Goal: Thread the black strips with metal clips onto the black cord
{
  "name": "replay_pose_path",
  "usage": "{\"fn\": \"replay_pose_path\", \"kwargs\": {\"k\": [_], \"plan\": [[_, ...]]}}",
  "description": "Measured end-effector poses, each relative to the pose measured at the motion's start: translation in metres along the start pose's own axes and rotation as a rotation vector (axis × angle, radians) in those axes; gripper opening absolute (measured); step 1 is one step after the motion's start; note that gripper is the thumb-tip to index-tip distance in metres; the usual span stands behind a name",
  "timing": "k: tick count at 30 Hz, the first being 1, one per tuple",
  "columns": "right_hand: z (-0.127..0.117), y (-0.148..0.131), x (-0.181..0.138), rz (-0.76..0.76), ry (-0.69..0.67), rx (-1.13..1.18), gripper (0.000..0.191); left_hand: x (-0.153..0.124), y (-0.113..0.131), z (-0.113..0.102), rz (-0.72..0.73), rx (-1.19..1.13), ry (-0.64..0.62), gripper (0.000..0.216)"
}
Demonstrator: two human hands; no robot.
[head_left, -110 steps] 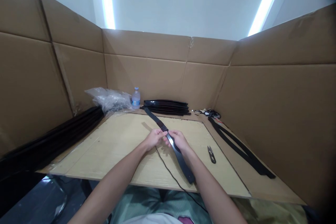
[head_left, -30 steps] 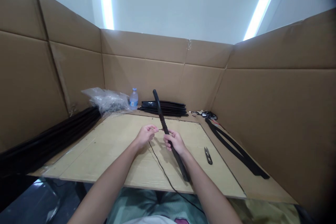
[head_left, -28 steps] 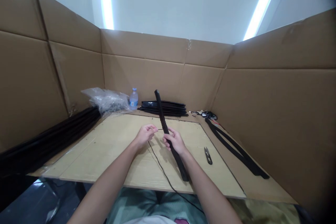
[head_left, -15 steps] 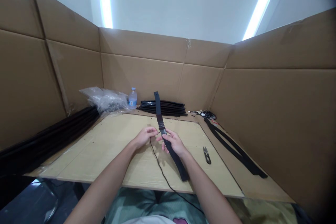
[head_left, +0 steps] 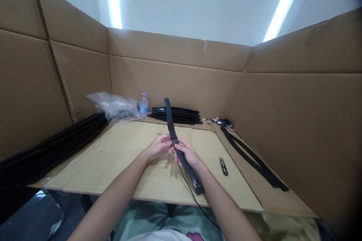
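Observation:
A long black strip rises at a slant above the wooden board, its far end up near the back wall and its near end by my right forearm. My right hand is wrapped round its middle. My left hand is closed beside it, fingertips at the wound section of the strip where a thin black cord meets it. The cord runs down past the strip's near end and off the board's front edge.
Small black snips lie right of my right hand. Two more black strips lie along the right cardboard wall. A stack of black strips, a water bottle and a plastic bag sit at the back. Long black strips lie at left.
The strip lay flat on the board at first; its far end is now raised. My left hand has closed in on the strip, and the cord has shifted right, under the strip.

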State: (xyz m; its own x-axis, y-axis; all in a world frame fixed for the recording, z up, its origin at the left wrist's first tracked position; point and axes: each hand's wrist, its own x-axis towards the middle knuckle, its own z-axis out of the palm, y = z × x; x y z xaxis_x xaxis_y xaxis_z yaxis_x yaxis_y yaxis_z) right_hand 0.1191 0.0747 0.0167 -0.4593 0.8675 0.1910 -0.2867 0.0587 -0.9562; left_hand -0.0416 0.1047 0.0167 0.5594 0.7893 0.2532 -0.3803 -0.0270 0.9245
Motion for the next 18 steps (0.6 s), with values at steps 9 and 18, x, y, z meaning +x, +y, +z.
{"fn": "replay_pose_path", "kwargs": {"k": [9,18], "plan": [[-0.001,-0.002,0.002,0.022,0.212,-0.208,0.053,0.008,-0.012,-0.007,0.008,0.114,0.123,0.034],[-0.008,0.0,0.005,-0.058,0.313,-0.073,0.031,0.008,-0.015,-0.012,0.063,0.204,0.209,0.027]]}}
